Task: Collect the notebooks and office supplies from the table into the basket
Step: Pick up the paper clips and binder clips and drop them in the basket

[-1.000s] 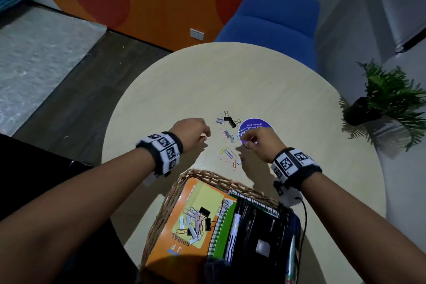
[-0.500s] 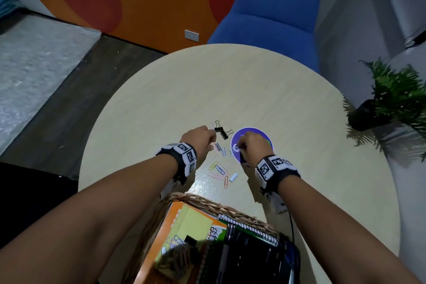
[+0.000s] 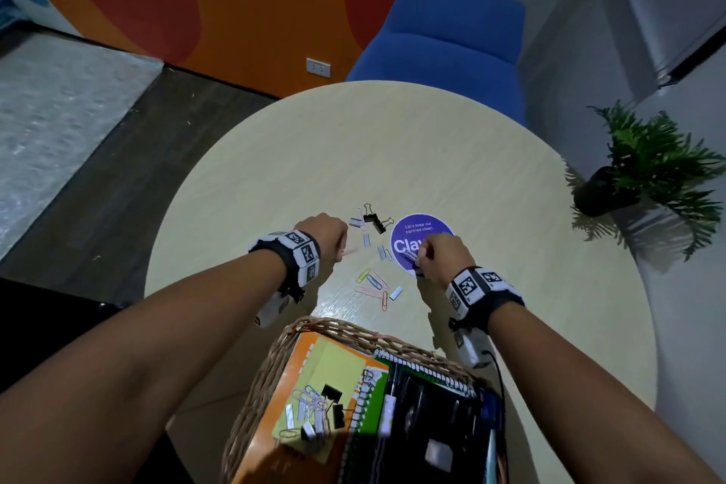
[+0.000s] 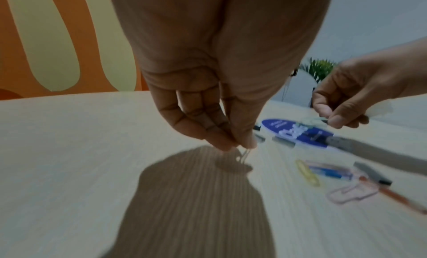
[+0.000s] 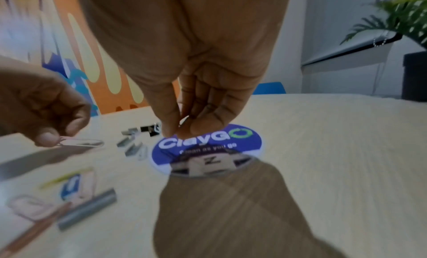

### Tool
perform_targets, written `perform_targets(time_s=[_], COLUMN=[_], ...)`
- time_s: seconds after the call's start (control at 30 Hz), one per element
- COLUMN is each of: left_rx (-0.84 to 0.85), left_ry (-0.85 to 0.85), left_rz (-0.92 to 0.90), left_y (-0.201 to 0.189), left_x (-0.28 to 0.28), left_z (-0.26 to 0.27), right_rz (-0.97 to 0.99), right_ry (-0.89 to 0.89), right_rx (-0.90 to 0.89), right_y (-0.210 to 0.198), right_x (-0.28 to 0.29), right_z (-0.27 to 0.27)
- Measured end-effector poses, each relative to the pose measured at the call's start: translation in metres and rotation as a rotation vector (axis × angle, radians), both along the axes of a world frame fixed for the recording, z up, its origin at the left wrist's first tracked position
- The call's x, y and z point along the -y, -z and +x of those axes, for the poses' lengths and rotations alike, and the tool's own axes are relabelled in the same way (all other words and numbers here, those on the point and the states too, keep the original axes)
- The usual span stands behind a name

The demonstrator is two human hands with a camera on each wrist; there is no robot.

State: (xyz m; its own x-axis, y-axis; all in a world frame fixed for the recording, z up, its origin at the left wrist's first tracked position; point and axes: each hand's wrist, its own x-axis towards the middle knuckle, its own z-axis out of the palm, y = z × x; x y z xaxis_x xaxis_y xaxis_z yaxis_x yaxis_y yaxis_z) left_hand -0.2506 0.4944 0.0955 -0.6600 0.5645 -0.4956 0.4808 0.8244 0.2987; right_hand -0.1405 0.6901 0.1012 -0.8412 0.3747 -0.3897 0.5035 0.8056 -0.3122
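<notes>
Wicker is forming the basket sitting at the near edge of the round pale table. Lying along its left side is an orange notebook, carrying a small heap of paper clips, staple strips and black binder clips. Beside it to the right a green spiral notebook is lying, and then a black item with a pen along it, too dark to make out.

Over the table beyond the basket, the left hand is pinching a pale paper clip between thumb and fingertips, just above the tabletop. To its right, more loose supplies are lying scattered: two black binder clips with staple strips around them farther off, and a cluster of coloured paper clips nearer the basket. Further right, the right hand is hovering over a round purple sticker on the table, its thumb and fingers closing on a small clip, blurred.
</notes>
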Motion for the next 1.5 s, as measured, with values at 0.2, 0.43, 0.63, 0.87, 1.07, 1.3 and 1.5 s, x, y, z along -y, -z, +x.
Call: perform_targets(time_s=[0.2, 0.43, 0.63, 0.87, 1.07, 1.3, 1.5], left_rx=[0.042, 0.151, 0.279, 0.151, -0.094, -0.186, -0.184], left_ry=[0.102, 0.205, 0.335, 0.173, 0.03, 0.067, 0.103], left_rz=[0.245, 0.389, 0.276, 0.314, 0.245, 0.15, 0.072], left_y=[-0.053, -0.078, -0.072, -0.07, -0.044, -0.016, 0.018], left_x=[0.044, 0.105, 0.134, 0.137, 0.086, 0.002, -0.025], left_z=[0.02, 0.087, 0.121, 0.088, 0.031, -0.021, -0.034], right_rz=[-0.258, -0.313, -0.361, -0.476, -0.261, -0.01, 0.032], right_ry=[-0.028, -0.209, -0.338, -0.46, -0.356, -0.391, -0.512], right_rx=[-0.127, -0.127, -0.071, 0.06, -0.092, 0.13, 0.199], right_y=[-0.055, -0.084, -0.085, -0.073, -0.069, -0.037, -0.003], right_x=[0.013, 0.055, 0.095, 0.129, 0.097, 0.025, 0.018], right_z=[0.024, 0.065, 0.09, 0.105, 0.071, 0.017, 0.009])
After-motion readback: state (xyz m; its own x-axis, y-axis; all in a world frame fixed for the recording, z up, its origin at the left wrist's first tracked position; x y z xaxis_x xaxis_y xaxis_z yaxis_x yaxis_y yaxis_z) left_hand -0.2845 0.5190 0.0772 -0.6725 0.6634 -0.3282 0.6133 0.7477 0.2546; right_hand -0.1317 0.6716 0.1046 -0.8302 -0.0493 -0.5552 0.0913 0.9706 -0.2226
